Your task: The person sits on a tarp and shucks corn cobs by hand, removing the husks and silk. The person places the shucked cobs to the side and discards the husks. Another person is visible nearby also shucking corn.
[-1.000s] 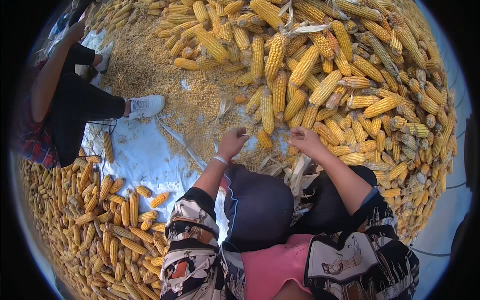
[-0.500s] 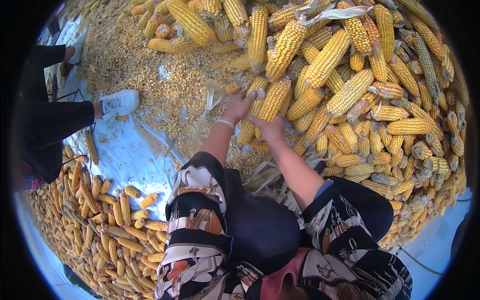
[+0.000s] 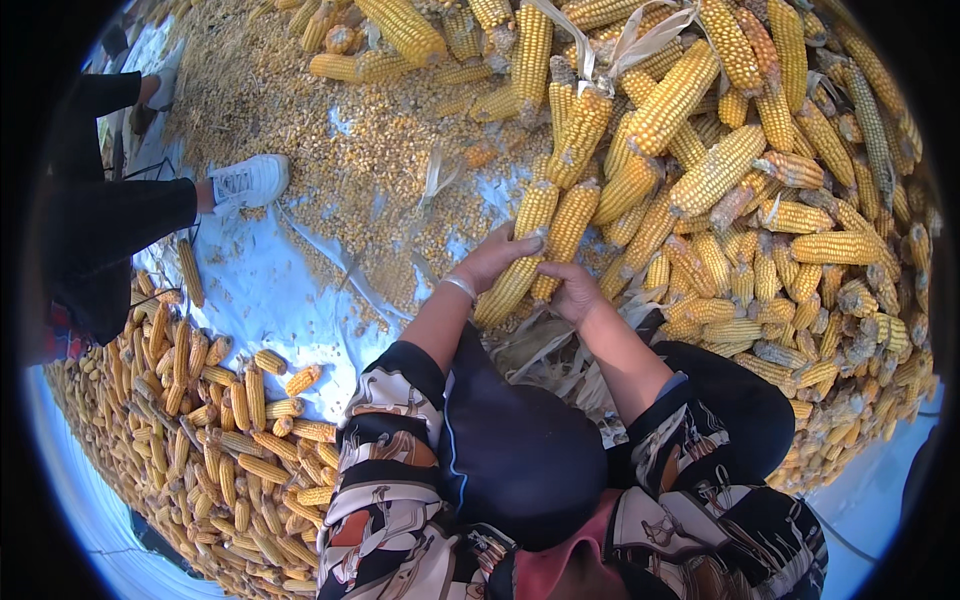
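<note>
Close to my body, two yellow ears of corn stand side by side, slanting away from me. My left hand [image 3: 494,256] is wrapped round the left ear of corn [image 3: 522,232], its thumb lying across the kernels. Around the lower end of the right ear of corn [image 3: 568,226] close the thumb and fingers of my right hand [image 3: 572,291]; some of its fingers are hidden. Just beyond lies another ear of corn [image 3: 583,130] with pale husk leaves [image 3: 648,40] at its top.
A high heap of corn ears [image 3: 760,250] rises on the right. Loose kernels [image 3: 300,110] cover a pale sheet [image 3: 265,290] at the left. Another pile of ears [image 3: 230,470] lies lower left. Another person's white shoe [image 3: 250,183] rests on the sheet. Dry husks [image 3: 560,350] lie before my knees.
Both hands have come nearer my body with the two ears of corn. Bare sheet now shows beyond my left hand. The husk-topped ear has shifted slightly.
</note>
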`<move>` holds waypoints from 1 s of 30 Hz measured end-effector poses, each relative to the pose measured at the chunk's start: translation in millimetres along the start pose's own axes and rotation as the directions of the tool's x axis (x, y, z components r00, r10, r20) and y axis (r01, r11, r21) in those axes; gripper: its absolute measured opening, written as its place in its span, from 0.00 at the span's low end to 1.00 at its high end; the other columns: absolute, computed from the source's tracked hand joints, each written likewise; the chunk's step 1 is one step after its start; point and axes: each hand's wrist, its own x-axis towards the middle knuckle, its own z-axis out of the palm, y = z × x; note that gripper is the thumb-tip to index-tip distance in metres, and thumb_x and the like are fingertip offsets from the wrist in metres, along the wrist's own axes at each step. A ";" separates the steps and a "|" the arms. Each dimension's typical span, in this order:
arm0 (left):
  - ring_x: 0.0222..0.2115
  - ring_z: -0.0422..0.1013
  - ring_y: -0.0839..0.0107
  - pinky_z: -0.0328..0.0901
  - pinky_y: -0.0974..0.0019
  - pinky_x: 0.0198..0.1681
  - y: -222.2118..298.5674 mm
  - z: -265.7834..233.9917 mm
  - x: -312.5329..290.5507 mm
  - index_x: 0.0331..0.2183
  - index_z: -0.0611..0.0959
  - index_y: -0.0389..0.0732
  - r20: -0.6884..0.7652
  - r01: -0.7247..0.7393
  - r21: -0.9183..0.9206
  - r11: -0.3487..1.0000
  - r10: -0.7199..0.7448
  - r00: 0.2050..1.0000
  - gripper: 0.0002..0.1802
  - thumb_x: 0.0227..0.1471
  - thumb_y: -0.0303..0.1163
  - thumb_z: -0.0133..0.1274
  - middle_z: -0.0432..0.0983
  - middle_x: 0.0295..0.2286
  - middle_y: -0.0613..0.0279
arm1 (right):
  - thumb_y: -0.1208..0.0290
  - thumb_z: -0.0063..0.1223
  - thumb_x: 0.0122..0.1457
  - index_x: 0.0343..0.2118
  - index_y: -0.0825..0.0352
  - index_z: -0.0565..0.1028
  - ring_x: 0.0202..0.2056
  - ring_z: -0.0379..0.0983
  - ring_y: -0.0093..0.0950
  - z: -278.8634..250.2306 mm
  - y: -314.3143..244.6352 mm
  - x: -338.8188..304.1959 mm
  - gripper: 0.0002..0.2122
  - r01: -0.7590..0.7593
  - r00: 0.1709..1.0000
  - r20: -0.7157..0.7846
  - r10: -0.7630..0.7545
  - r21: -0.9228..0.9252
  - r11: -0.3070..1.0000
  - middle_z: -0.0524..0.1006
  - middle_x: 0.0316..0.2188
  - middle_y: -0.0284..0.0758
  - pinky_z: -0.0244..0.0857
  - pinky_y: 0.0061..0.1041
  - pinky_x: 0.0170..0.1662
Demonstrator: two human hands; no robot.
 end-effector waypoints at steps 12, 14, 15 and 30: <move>0.40 0.75 0.59 0.75 0.56 0.39 -1.1 41.7 -94.8 0.53 0.68 0.38 -0.061 -0.222 -0.596 0.772 0.232 0.971 0.24 0.61 0.44 0.41 0.74 0.42 0.51 | 0.75 0.63 0.47 0.46 0.69 0.71 0.39 0.74 0.27 104.1 -12.5 -81.9 0.21 0.202 0.976 0.071 -0.203 -0.631 0.749 0.77 0.38 0.34 0.65 0.28 0.45; 0.41 0.73 0.62 0.71 0.55 0.43 -8.6 38.9 -130.1 0.52 0.70 0.41 -0.156 -0.326 -0.630 0.705 0.297 0.942 0.28 0.59 0.52 0.47 0.74 0.43 0.56 | 0.76 0.63 0.44 0.46 0.71 0.71 0.37 0.75 0.28 142.1 -2.6 -89.9 0.23 0.162 0.986 0.103 -0.133 -0.790 0.591 0.78 0.36 0.35 0.68 0.28 0.43; 0.42 0.73 0.62 0.71 0.54 0.43 -8.6 40.5 -144.2 0.52 0.70 0.41 -0.249 -0.395 -0.646 0.653 0.309 0.918 0.29 0.57 0.52 0.49 0.74 0.43 0.56 | 0.76 0.63 0.44 0.46 0.72 0.71 0.36 0.76 0.28 162.6 6.3 -94.0 0.23 0.172 0.984 0.164 -0.065 -0.807 0.565 0.78 0.35 0.36 0.69 0.27 0.42; 0.54 0.61 0.55 0.57 0.52 0.61 67.1 -89.3 -766.5 0.59 0.60 0.41 -0.835 -0.860 0.481 -0.167 0.212 -0.508 0.43 0.54 0.63 0.46 0.61 0.53 0.49 | 0.56 0.67 0.41 0.60 0.72 0.59 0.62 0.57 0.39 533.2 280.1 -211.9 0.45 0.927 0.208 0.960 0.189 -0.132 -0.350 0.58 0.61 0.50 0.52 0.30 0.64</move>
